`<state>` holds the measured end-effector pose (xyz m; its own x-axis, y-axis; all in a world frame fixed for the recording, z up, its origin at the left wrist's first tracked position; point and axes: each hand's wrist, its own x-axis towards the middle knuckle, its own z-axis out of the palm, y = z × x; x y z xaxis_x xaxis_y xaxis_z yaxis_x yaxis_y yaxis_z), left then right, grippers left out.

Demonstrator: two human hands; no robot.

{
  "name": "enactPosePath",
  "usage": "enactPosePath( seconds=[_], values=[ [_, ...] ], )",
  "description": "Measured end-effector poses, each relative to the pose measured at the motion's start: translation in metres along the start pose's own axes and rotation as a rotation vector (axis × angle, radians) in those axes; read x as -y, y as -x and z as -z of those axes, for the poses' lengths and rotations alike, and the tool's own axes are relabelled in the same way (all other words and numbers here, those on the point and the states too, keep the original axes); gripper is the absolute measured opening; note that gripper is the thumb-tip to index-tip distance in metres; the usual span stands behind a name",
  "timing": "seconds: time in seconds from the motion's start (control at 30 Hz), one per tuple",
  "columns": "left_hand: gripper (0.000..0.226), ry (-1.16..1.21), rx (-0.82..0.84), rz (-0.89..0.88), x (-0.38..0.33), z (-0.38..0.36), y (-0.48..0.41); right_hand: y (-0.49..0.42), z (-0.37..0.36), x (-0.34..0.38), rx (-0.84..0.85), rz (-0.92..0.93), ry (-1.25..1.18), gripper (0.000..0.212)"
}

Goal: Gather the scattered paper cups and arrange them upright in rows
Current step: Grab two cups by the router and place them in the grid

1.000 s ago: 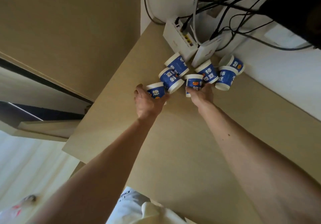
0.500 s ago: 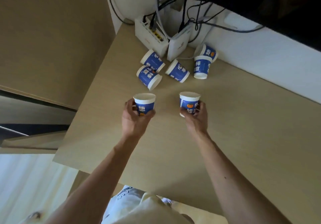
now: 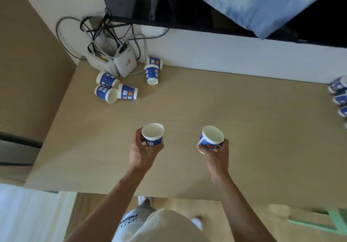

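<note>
Head view: a cup in each hand

Both forearms stretch out over the table (image 3: 187,110). The left hand (image 3: 142,153) wraps its fingers round the left cup (image 3: 153,135), mouth up. The right hand (image 3: 217,155) grips the right cup (image 3: 212,138), tilted. Other cups (image 3: 127,94) lie toppled near the wall.
</note>
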<state>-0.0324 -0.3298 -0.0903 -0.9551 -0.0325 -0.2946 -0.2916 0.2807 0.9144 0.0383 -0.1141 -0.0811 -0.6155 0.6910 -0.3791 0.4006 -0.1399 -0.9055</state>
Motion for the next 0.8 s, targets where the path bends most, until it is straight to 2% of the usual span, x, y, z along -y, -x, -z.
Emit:
enactPosePath(
  seconds=[0.2, 0.37, 0.67, 0.8],
  values=[
    [0.062, -0.027, 0.077, -0.072, -0.010, -0.082, 0.102, 0.011, 0.131, -0.023, -0.061, 0.046, -0.090, 0.063],
    [0.064, -0.048, 0.224, -0.106, -0.022, -0.176, 0.180, 0.019, 0.255, -0.041, -0.228, 0.039, -0.143, 0.063],
    [0.060, -0.080, 0.479, -0.172, -0.052, -0.316, 0.255, 0.013, 0.406, -0.062, -0.404, 0.012, -0.250, 0.061],
    [0.062, -0.089, 0.511, -0.188, -0.060, -0.368, 0.260, 0.000, 0.442, -0.065, -0.456, -0.014, -0.245, 0.068]
  ],
)
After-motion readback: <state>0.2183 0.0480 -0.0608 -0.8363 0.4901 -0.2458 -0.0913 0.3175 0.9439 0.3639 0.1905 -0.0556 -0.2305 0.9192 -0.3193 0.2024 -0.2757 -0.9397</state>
